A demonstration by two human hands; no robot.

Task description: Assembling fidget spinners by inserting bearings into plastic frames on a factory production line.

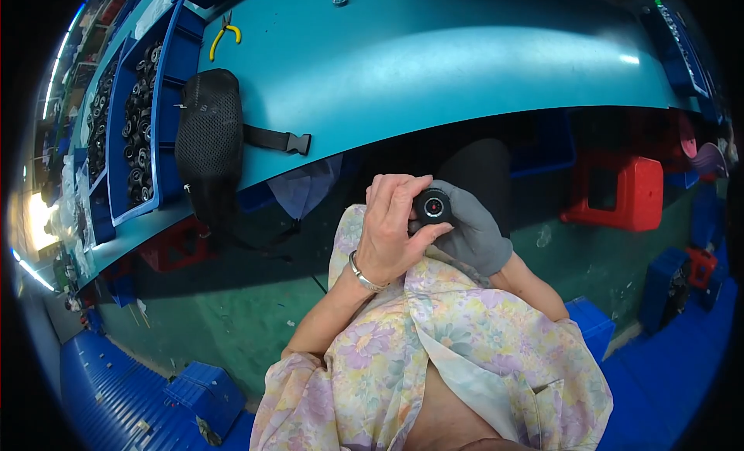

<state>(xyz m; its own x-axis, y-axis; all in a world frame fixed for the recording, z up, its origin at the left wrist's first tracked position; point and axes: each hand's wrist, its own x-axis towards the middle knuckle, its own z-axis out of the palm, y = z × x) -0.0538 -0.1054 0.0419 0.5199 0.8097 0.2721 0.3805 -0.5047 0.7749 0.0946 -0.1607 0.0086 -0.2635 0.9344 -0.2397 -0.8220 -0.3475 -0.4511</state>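
A small black wheel-like part (pixel 434 206) with a silver ring and a red spot at its centre is held up in front of my body. My bare left hand (pixel 390 222) grips it between thumb and fingers, a silver band round the wrist. On its other side, my right hand (pixel 474 230), in a grey glove, closes round the same part. The gloved fingertips are partly hidden behind it. Both hands are off the table, over my lap.
On the teal table (pixel 434 71) lie yellow-handled pliers (pixel 225 36) and a black mesh bag (pixel 209 125) with a buckled strap. Blue trays (pixel 167 102) hold many black wheel parts at left. A red stool (pixel 639 194) stands at right; a blue bin (pixel 209 397) is at lower left.
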